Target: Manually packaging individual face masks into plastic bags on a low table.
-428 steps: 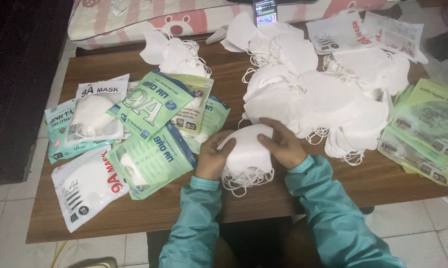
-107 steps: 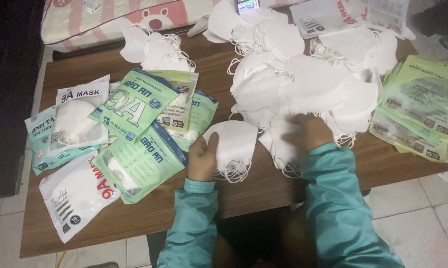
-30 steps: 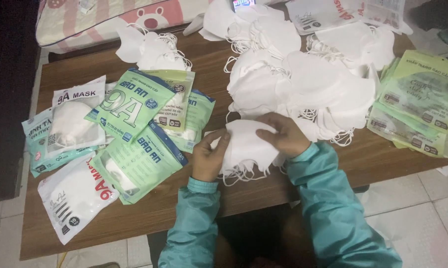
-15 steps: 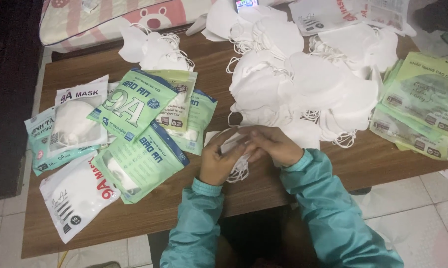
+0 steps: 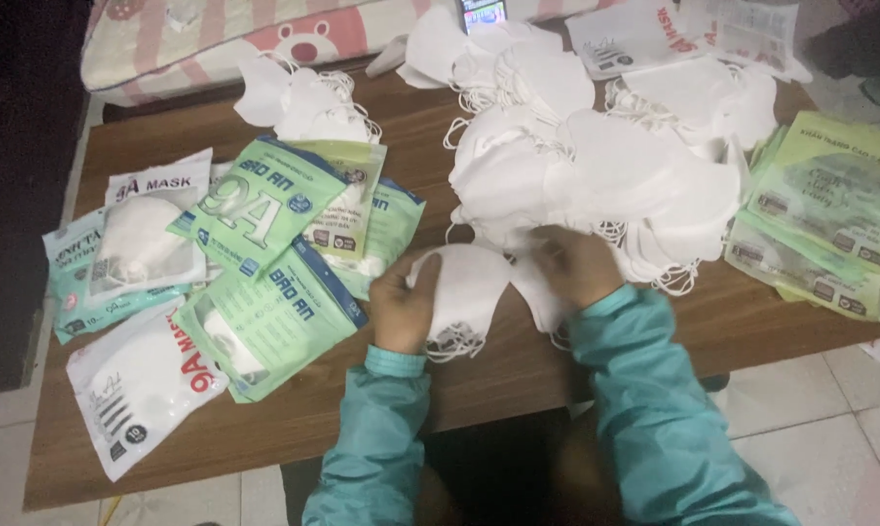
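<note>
White masks (image 5: 596, 180) soft matt nonwoven cloth, thin elastic loops. Green packets (image 5: 264, 321) glossy plastic film, crinkled, glare spots. Table (image 5: 518, 375) brown wood, smooth, low sheen. Sleeves (image 5: 654, 390) teal, smooth synthetic fabric.

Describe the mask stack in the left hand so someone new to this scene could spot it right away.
Start at the wooden table, near its front edge just below the big loose heap of white masks. The small stack of white masks sits in the left hand, apart from the heap, its ear loops dangling underneath.
</note>
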